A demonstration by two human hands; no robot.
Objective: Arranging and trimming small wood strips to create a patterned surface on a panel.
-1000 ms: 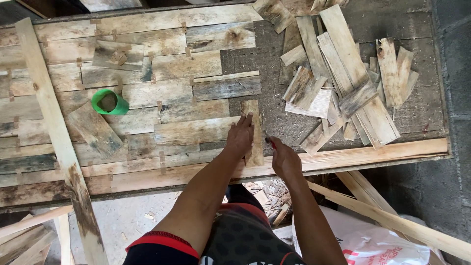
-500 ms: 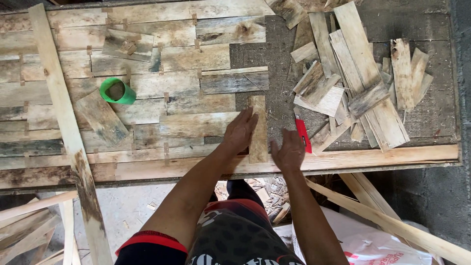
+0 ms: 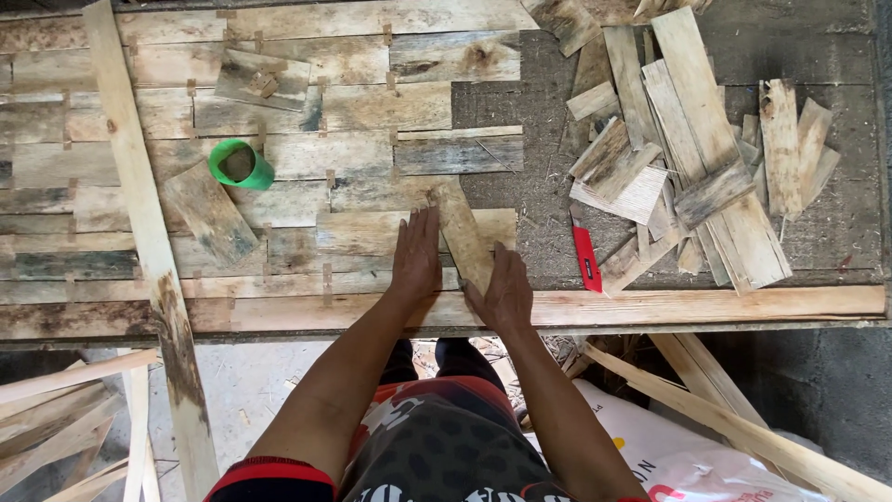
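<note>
A short weathered wood strip lies tilted on the panel of joined planks. My left hand rests flat on the planks just left of the strip, fingers straight. My right hand is at the strip's lower end, fingers on its edge. A red utility knife lies on the dark board to the right, apart from both hands.
A pile of several loose wood strips covers the right of the bench. A green roll of tape and two loose offcuts sit on the planks. A long pale batten crosses the left side. A batten edges the front.
The red knife, held by my right hand a second ago, now lies on the board. Both hands shifted left, and the strip turned from upright to tilted.
</note>
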